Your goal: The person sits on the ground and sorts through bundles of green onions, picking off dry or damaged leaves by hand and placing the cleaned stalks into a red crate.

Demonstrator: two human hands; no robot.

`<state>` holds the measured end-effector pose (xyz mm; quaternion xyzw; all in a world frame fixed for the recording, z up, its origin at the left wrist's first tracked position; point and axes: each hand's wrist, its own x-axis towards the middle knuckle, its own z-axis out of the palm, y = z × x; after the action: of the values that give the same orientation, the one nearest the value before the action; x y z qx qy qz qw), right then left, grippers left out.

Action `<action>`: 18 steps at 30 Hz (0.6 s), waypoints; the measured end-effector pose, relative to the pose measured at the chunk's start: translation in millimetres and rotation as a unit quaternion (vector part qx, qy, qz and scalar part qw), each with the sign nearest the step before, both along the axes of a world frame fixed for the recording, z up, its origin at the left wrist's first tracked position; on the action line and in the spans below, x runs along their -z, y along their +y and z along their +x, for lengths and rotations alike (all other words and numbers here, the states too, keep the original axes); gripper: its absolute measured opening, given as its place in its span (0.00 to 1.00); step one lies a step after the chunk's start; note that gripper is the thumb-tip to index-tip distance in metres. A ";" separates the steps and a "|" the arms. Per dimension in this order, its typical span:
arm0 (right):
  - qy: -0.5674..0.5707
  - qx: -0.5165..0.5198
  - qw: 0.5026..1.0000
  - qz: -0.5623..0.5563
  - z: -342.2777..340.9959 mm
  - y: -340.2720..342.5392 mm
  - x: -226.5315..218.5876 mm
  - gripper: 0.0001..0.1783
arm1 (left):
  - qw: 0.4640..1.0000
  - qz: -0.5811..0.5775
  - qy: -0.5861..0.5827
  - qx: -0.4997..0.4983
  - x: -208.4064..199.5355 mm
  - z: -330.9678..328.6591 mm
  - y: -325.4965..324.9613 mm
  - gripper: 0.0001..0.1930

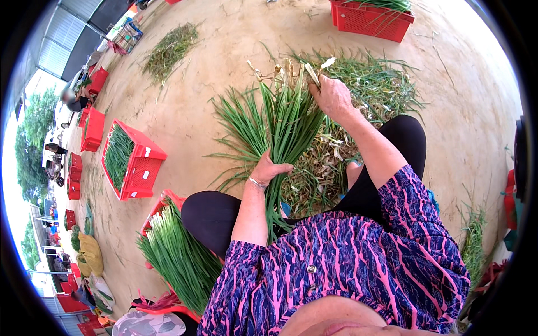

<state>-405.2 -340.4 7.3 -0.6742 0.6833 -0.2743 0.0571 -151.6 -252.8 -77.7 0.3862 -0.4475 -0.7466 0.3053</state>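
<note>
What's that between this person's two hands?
A bunch of long green stalks. In the head view, the left hand grips it nearer the body, while the right hand is at its far, pale ends.

The left hand [270, 169], in the middle, wraps around a big bunch of green stalks [286, 126]. The right hand [333, 98], between 1 and 2 o'clock, pinches a pale stalk end [311, 74] at the bunch's top. Behind it lies a messy scrap pile [386, 87] (a bit like cut grass). At 9 o'clock, a red crate [143, 178] holds more greens [119, 155]. Far out at 1 o'clock sits another red box [372, 23].
</note>
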 end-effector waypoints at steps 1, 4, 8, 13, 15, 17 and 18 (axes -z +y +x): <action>-0.033 0.023 0.999 -0.003 -2.7 -3.6 3.3 0.22 | 1.000 0.002 0.009 0.004 -0.6 -3.4 -1.5 0.27; -0.070 0.059 0.994 -0.065 -16.9 -15.7 11.9 0.22 | 0.999 0.001 0.031 -0.011 -3.0 -8.2 -0.3 0.21; -0.096 0.077 0.989 -0.076 -16.2 -18.1 9.8 0.23 | 0.999 0.009 0.040 -0.021 -2.2 -5.0 0.3 0.23; -0.441 0.116 0.879 -0.138 -78.1 -41.1 -3.5 0.21 | 0.998 -0.002 0.053 -0.018 -3.8 -3.4 1.2 0.23; -0.534 0.053 0.828 -0.162 -80.0 -36.0 -21.0 0.20 | 0.998 0.002 0.048 -0.030 0.1 -0.4 1.1 0.21; -0.529 0.003 0.839 -0.125 -69.4 -24.1 -35.7 0.17 | 0.998 0.004 0.041 -0.039 -1.3 4.1 1.1 0.22; -0.492 -0.016 0.865 -0.097 -52.8 -16.0 -38.9 0.15 | 0.998 0.006 0.036 -0.046 -2.1 7.0 1.7 0.23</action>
<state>-458.0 -356.4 46.3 -0.4647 0.5250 -0.6348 0.3247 -144.6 -251.1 -75.6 0.3811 -0.4138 -0.7477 0.3528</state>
